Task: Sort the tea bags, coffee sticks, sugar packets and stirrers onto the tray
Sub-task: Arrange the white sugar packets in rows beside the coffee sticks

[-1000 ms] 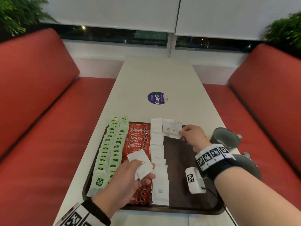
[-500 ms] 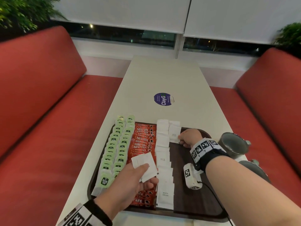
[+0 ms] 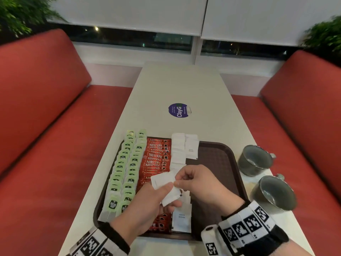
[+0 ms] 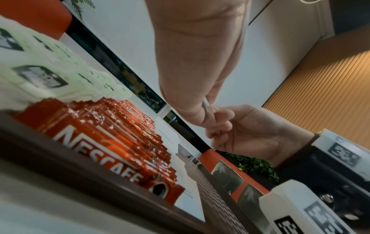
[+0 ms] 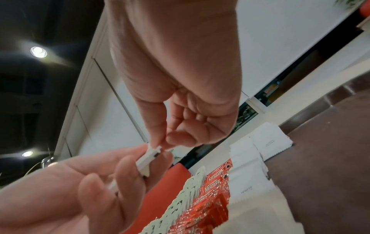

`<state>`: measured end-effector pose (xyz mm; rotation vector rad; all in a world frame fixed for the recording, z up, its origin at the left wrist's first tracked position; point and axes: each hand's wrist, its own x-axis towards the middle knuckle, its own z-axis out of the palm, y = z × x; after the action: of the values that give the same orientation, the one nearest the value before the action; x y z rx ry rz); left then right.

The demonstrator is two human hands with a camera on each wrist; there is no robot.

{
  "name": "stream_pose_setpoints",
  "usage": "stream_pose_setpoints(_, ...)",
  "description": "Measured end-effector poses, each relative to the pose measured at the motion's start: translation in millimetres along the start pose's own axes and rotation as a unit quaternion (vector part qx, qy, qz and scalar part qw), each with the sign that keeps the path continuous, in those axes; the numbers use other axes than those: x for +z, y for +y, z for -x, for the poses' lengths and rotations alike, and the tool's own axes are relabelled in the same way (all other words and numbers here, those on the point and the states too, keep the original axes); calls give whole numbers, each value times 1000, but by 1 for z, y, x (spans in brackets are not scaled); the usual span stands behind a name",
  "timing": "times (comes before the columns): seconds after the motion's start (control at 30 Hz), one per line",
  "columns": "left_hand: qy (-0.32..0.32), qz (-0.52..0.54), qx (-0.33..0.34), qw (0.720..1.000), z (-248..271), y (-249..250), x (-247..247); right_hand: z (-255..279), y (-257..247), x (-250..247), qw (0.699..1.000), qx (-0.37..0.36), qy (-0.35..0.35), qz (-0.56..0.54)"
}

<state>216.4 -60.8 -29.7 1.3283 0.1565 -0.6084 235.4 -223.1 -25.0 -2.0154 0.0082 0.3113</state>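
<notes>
A brown tray (image 3: 221, 163) holds two rows of green tea bags (image 3: 127, 172), a row of red Nescafe coffee sticks (image 3: 156, 157) and a column of white sugar packets (image 3: 178, 148). A short second sugar column (image 3: 191, 147) lies at the tray's far edge. Above the tray's near middle, my left hand (image 3: 162, 194) grips a small stack of sugar packets (image 3: 166, 187). My right hand (image 3: 178, 182) pinches the stack's upper corner between thumb and forefinger. The right wrist view shows that pinch on the packets' edge (image 5: 148, 158). The left wrist view shows it too (image 4: 208, 107).
Two grey mugs (image 3: 255, 159) (image 3: 273, 193) stand on the table right of the tray. The tray's right half (image 3: 212, 159) is bare brown. A round purple sticker (image 3: 178, 110) lies farther up the table. Red benches flank both sides.
My right hand left a packet on the far second sugar column and drew back to the stack in my left hand, which it now pinches. The left hand rose slightly.
</notes>
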Motion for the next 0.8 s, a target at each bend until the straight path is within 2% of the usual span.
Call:
stream_pose_setpoints(0.3, -9, 14, 7, 1000, -5, 4, 5, 2, -5, -11, 998, 15, -7, -64)
stream_pose_setpoints(0.43, 14, 27, 2, 1000, -7, 4, -2, -10, 0, -30, 987, 56, 74, -129)
stream_pose_setpoints(0.6, 35, 35, 5, 999, -8, -1, -11, -47, 31, -55, 970, 111, 215, -32)
stream_pose_setpoints(0.67, 34, 27, 0, 999, -8, -3, -12, -61, 38, -58, 962, 137, 235, -16)
stream_pose_setpoints(0.8, 32, 19, -4, 999, -8, -5, -11, -85, 48, -57, 958, 172, 231, 9)
